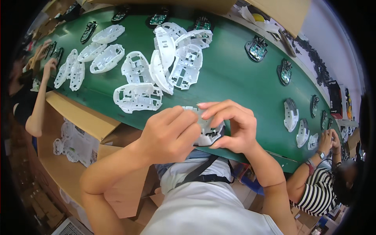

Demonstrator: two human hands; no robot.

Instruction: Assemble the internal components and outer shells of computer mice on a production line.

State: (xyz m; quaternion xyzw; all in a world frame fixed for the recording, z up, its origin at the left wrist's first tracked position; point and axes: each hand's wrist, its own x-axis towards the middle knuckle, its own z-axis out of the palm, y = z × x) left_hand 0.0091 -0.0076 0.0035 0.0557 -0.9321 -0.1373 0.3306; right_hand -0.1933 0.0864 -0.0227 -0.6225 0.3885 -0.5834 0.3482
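A: What is held by the hands?

B: A white plastic shell (207,131) is gripped between both — the left hand (172,133) closed on it at nine o'clock, the right hand (231,125) at three o'clock, fingers curled over its top edge.

A: Where is it kept?

B: Just above the near edge of the green bench (235,78). A heap of white shells (168,58) is seen at twelve o'clock; more are laid out at ten o'clock. Circuit-fitted bases (256,49) are spaced along the belt toward two o'clock — a co-worker's hands (329,137) are seen at three o'clock.
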